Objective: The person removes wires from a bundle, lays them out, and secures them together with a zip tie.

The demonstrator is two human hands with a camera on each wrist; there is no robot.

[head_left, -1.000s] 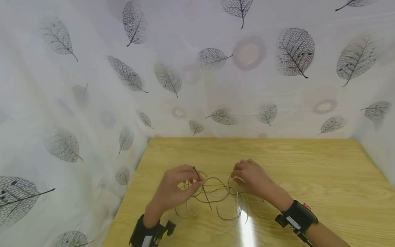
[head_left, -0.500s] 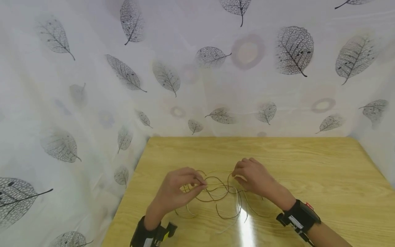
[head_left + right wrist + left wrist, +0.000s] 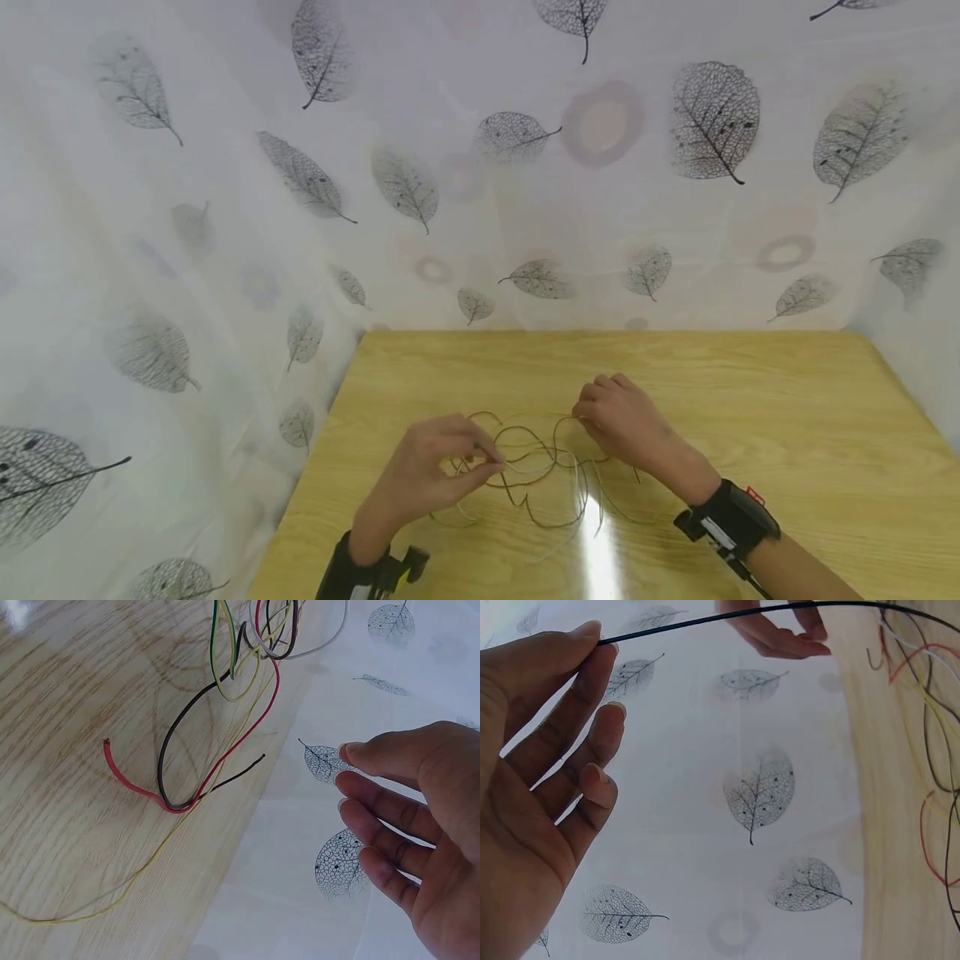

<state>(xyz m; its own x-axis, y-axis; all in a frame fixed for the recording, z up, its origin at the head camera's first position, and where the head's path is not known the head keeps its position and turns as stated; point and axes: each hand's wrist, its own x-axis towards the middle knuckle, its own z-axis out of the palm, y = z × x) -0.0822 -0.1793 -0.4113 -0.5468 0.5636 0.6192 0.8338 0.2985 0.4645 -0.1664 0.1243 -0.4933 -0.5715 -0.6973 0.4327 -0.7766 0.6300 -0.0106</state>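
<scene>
My left hand point(image 3: 431, 465) is over the left part of a loose tangle of thin wires. Its thumb and forefinger pinch the tip of a black wire point(image 3: 705, 621), which runs off to the right in the left wrist view. Behind the tangle, to the right, hovers my right hand point(image 3: 420, 814), fingers relaxed and loosely bent, nothing visible between them. Near it lie a red wire point(image 3: 241, 740), a black wire loop point(image 3: 160, 754) and a yellow wire point(image 3: 142, 874). A green-and-yellow wire point(image 3: 213, 645) and a white wire point(image 3: 346, 619) belong to the same tangle.
The wires lie on a wood-grain table point(image 3: 787, 433). A pale curtain point(image 3: 465, 208) printed with leaves stands behind it and along both sides. Each wrist wears a black strap point(image 3: 735, 521) with a small camera.
My left hand has moved slightly nearer and right, and the dark wire no longer sticks up past its fingers. My right hand has shifted slightly farther away.
</scene>
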